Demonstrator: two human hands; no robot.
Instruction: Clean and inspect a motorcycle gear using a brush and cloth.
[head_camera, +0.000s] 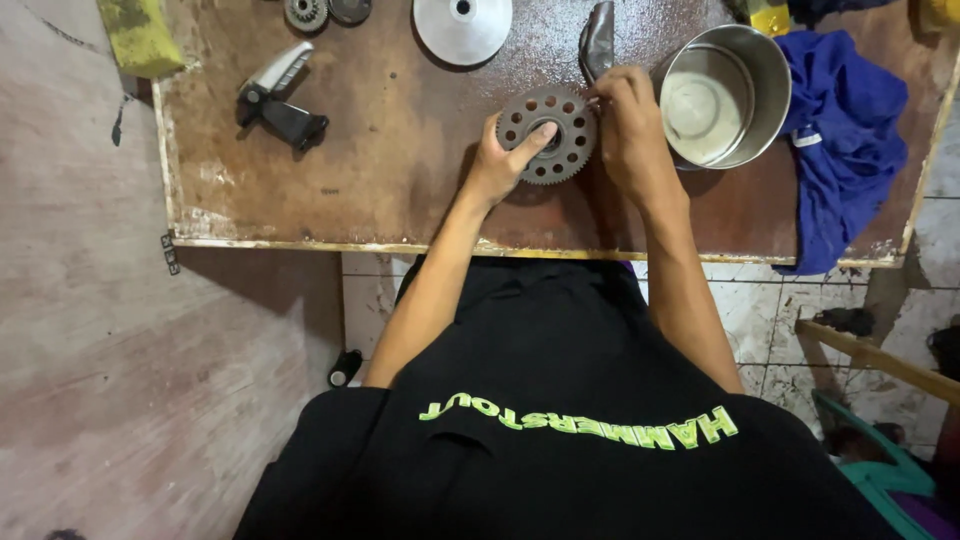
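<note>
Head view: looked straight down on a worn brown counter (400, 150) with both hands meeting near its middle.
Gear: a round grey toothed gear (548, 133) with a ring of holes lay flat on the counter, at about 1 o'clock from the person's chest.
Left hand: the left hand (500, 160) was closed around the gear's 8 o'clock edge, its thumb pressed onto the hub.
Right hand: the right hand (630, 125) was curled at the gear's 3 o'clock rim, fingertips pinched on something at the edge; what they pinched was too small to tell.
Metal bowl: a shiny steel bowl (725, 95) sat just beside the right hand, at its 3 o'clock.
Blue cloth: a crumpled blue cloth (840, 150) lay past the bowl, hanging over the counter's edge.
Dark part: a slim dark piece (598, 38) lay at 12 o'clock from the gear.
Others: a black and silver handled tool (280, 95) lay well apart at 10 o'clock, and a pale metal disc (462, 25) at 11 o'clock.
Risk: the gear's teeth could nip a fingertip if the gear turned under the thumb; a small part might slip from the pinch and roll off the counter; an elbow swing could knock the bowl.
</note>
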